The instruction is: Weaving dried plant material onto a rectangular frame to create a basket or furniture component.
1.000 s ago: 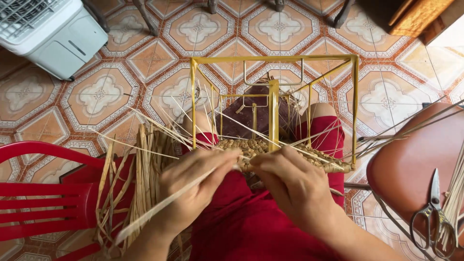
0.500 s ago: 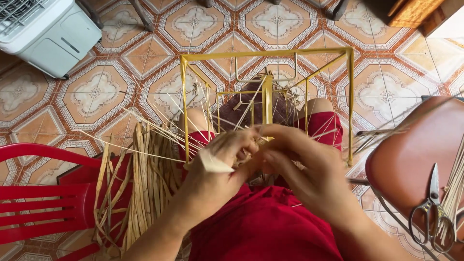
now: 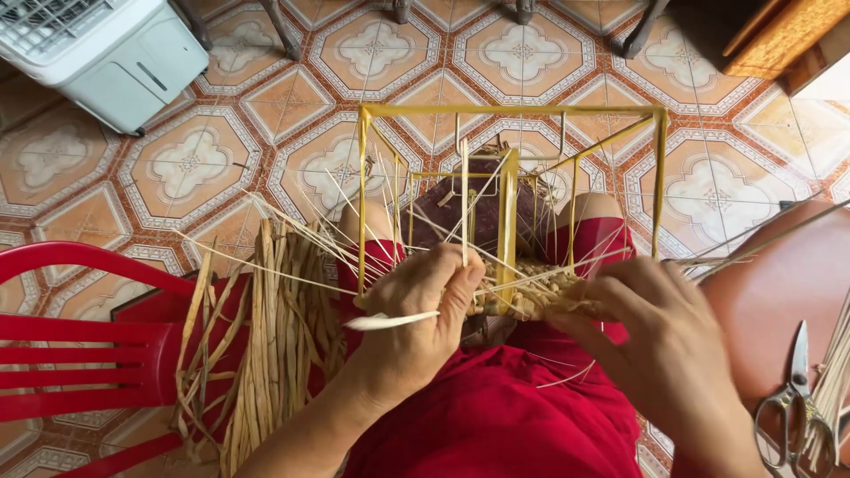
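A yellow metal wire frame rests on my lap, over red cloth. A woven band of pale straw runs along its near bottom edge, with thin strands sticking out. My left hand is closed on a flat straw strip at the weave's left end. My right hand rests on the weave's right end, fingers curled on the straw; what it grips is hidden.
A bundle of dried straw strips lies over a red plastic chair at left. Scissors lie on a brown seat at right. A white appliance stands on the patterned tile floor at top left.
The frame shifted right in view. My hands, which met at the middle of the weave, moved apart; the left now pulls a strip out to the left.
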